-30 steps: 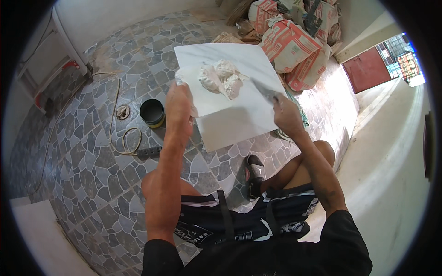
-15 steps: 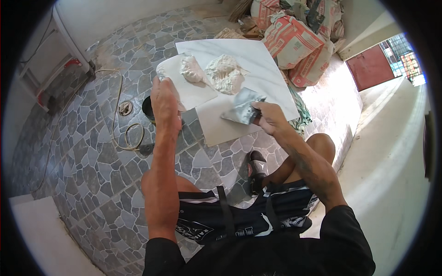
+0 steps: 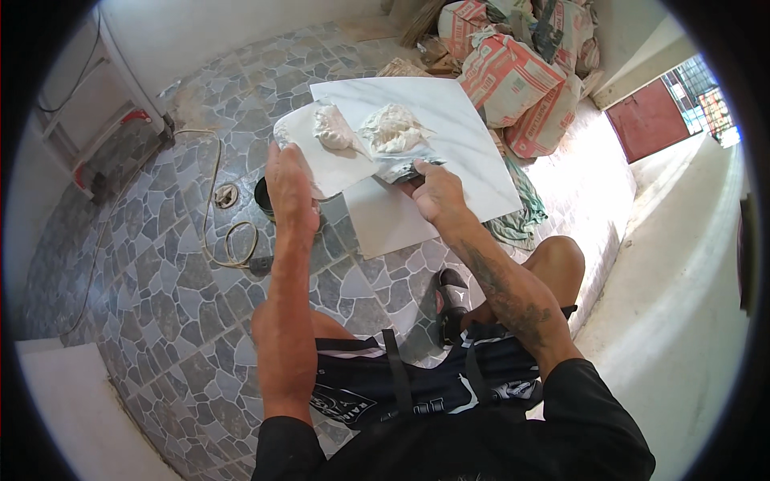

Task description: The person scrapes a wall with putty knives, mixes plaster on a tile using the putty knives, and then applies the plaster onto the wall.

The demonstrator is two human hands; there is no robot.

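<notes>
My left hand (image 3: 290, 192) grips the near-left edge of a small white board (image 3: 325, 170) that carries a lump of white putty (image 3: 333, 130). Below and beside it, a large white marble-patterned slab (image 3: 473, 152) bears a bigger mound of putty (image 3: 393, 128). Closed around the handle of a wide metal putty knife (image 3: 399, 167), my right hand (image 3: 439, 195) holds the blade low at the mound's near side. The blade lies close to the small board's right corner; whether they touch, I cannot tell. My fingers under the board are hidden.
Left of the slab stands a dark open tin (image 3: 263, 197), partly behind my left hand. A pale cord (image 3: 210, 224) loops over the stone-patterned floor (image 3: 184, 297). Red-and-white sacks (image 3: 513, 76) are piled beyond the slab, and a green cloth (image 3: 517, 210) lies at its right edge.
My right hand has moved left with the putty knife, from the slab's right part to the near edge of the mound. The blade has tipped flatter. My left hand and board have barely shifted.
</notes>
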